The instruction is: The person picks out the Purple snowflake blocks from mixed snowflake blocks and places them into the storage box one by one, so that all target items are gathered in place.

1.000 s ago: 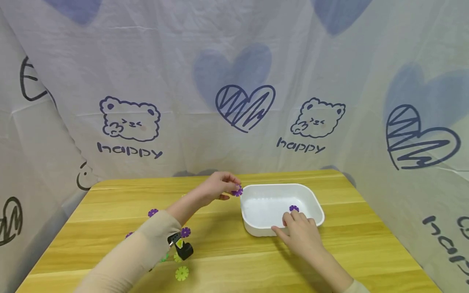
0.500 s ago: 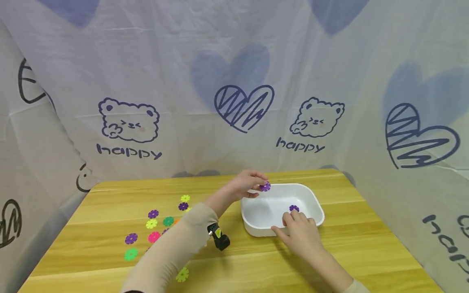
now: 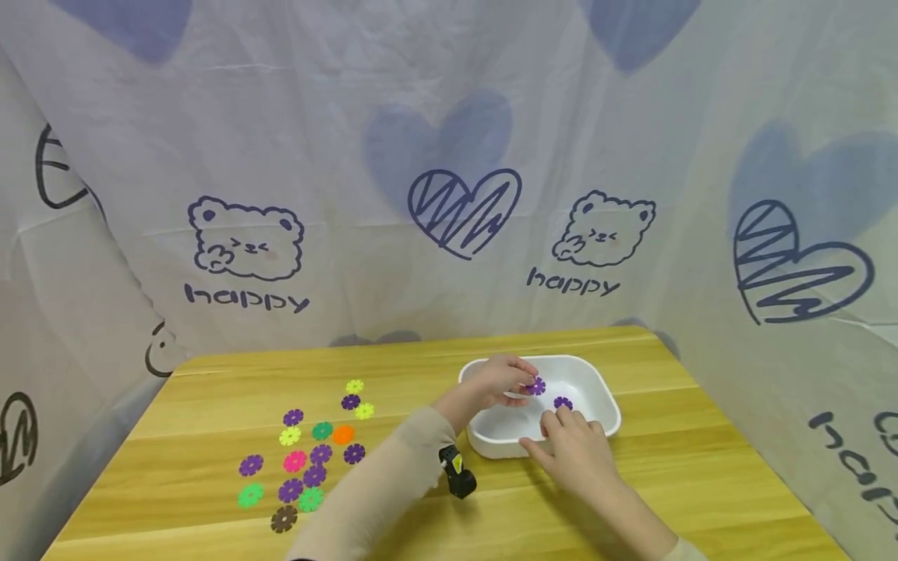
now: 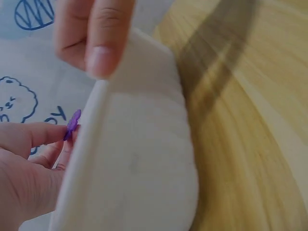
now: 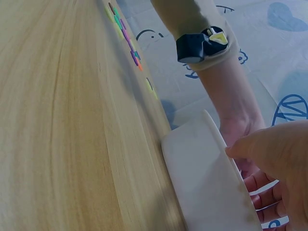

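My left hand (image 3: pixel 500 382) reaches over the white plastic tub (image 3: pixel 609 405) and pinches a purple snowflake disc (image 3: pixel 536 386) between thumb and fingers. In the left wrist view, that disc shows edge-on at the fingertips, beyond the tub's wall (image 4: pixel 139 134). My right hand (image 3: pixel 578 448) grips the tub's near rim, thumb outside and fingers inside, as the right wrist view also shows. A second purple disc (image 3: pixel 563 403) appears inside the tub, just past the right fingertips.
Several loose discs lie spread on the wooden table (image 3: pixel 210 405) to the left, among them pink (image 3: pixel 295 461), orange (image 3: pixel 343 434), brown (image 3: pixel 284 519) and green (image 3: pixel 250 495). A printed curtain (image 3: pixel 351 156) hangs behind the table. A black wrist camera (image 3: pixel 459 477) sits on my left sleeve.
My left hand has moved right with its purple disc, from left of the tub to over its inside. The sleeve now uncovers more discs on the table. My right hand stays at the rim.
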The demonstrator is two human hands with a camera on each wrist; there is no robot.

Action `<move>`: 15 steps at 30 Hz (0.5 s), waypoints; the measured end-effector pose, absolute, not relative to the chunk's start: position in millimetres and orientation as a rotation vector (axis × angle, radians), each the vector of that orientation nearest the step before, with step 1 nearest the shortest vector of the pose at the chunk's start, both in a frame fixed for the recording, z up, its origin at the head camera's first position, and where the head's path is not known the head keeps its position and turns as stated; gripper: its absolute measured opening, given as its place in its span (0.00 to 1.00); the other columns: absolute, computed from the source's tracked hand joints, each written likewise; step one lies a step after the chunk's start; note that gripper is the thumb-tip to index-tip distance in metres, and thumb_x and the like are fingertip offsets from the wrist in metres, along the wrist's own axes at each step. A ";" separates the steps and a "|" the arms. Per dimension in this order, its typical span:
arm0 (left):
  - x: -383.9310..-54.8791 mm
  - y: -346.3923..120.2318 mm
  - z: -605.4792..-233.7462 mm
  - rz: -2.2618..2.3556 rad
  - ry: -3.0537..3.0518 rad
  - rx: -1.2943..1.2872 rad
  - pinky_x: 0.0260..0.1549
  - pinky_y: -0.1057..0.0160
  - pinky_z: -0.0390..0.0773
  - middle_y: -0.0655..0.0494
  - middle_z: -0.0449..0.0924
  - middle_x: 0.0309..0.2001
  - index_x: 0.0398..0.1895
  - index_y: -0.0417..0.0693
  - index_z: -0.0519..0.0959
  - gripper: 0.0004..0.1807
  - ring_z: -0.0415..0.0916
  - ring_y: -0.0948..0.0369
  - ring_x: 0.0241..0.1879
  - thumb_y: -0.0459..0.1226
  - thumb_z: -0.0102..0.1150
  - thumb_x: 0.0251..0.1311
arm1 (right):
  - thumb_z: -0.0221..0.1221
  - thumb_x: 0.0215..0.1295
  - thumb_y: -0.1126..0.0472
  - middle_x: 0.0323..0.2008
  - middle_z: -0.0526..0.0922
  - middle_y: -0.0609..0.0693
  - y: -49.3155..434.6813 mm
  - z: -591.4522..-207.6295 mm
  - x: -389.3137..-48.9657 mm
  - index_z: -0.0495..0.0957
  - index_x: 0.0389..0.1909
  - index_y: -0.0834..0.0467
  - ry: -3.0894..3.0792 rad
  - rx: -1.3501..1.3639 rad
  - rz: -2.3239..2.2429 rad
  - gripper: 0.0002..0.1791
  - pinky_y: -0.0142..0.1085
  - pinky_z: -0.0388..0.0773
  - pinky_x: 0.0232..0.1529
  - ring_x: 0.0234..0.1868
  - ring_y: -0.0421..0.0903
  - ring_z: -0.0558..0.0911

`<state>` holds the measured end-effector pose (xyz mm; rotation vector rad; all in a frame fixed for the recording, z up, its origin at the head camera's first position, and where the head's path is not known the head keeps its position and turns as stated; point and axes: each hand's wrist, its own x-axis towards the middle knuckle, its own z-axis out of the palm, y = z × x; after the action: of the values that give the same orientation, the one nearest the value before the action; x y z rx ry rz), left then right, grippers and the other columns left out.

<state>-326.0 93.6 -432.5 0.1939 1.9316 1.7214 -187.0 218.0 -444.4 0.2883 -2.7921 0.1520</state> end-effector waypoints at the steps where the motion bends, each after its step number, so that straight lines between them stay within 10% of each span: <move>1: -326.0 95.4 -435.0 1.711 1.939 0.206 0.33 0.64 0.84 0.53 0.79 0.32 0.43 0.39 0.79 0.07 0.77 0.61 0.31 0.29 0.54 0.65 | 0.61 0.60 0.39 0.27 0.68 0.44 218.1 -444.5 -187.2 0.71 0.28 0.50 -2.790 0.288 0.151 0.19 0.39 0.66 0.32 0.30 0.43 0.68; 15: -321.8 109.1 -453.3 1.512 2.364 0.299 0.32 0.62 0.85 0.43 0.85 0.36 0.43 0.34 0.83 0.14 0.81 0.56 0.27 0.21 0.59 0.52 | 0.61 0.60 0.39 0.27 0.68 0.45 218.3 -444.7 -187.1 0.72 0.29 0.51 -2.793 0.284 0.141 0.19 0.40 0.68 0.33 0.30 0.43 0.67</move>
<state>-321.8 109.1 -453.3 0.2994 2.3639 1.5123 -187.1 218.3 -444.7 0.2839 -2.7933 0.1408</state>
